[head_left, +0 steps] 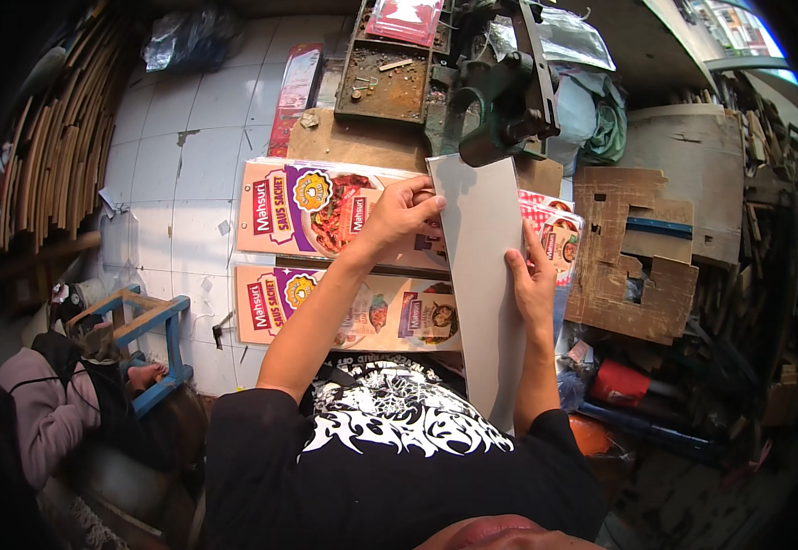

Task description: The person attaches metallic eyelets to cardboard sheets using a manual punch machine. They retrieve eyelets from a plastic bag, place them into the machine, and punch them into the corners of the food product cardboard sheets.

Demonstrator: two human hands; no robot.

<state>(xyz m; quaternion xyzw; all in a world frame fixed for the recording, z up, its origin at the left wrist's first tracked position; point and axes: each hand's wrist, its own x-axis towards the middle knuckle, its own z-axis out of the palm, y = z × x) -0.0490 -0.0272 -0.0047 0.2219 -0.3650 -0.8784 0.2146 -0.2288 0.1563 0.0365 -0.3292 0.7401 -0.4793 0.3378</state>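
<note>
Fingers (406,191) of the left hand (392,216) pinch the left edge of a grey board (483,266), while those of the right hand (534,286), partly spread, grip its right edge, seemingly to steady it near the far green machine (501,133).

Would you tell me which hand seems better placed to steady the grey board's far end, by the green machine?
The left hand, I think: it holds the left edge of the grey board, closer to the end by the green machine. The right hand holds the opposite edge, farther back.
</note>
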